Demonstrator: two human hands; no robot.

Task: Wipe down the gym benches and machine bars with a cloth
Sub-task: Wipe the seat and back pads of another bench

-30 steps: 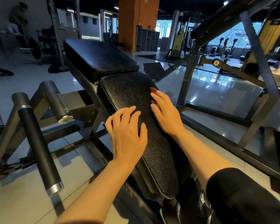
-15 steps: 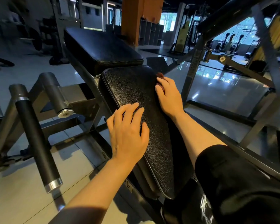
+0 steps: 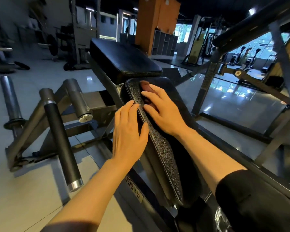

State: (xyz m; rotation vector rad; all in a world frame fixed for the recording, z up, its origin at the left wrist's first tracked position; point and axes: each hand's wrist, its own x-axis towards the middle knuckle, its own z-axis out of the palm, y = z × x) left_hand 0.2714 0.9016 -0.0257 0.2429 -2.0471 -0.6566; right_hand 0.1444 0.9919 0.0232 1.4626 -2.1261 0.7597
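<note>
Black pebbled pad (image 3: 159,148) | right hand (image 3: 164,111) flat, pressing brown cloth (image 3: 146,91) at 12 o'clock end | left hand (image 3: 129,136) flat, bracing edge at 9 | risk: unpinched cloth slips free mid-stroke

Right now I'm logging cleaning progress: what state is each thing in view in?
Near pad: tilted, being wiped.
Cloth: brownish, pressed flat on the near pad under the right hand.
Right hand: fingers straight, pressing the cloth.
Left hand: fingers straight, resting on the near pad's left edge.
Far pad: untouched by either hand.
Black bar: untouched, no hand or cloth on it.
</note>
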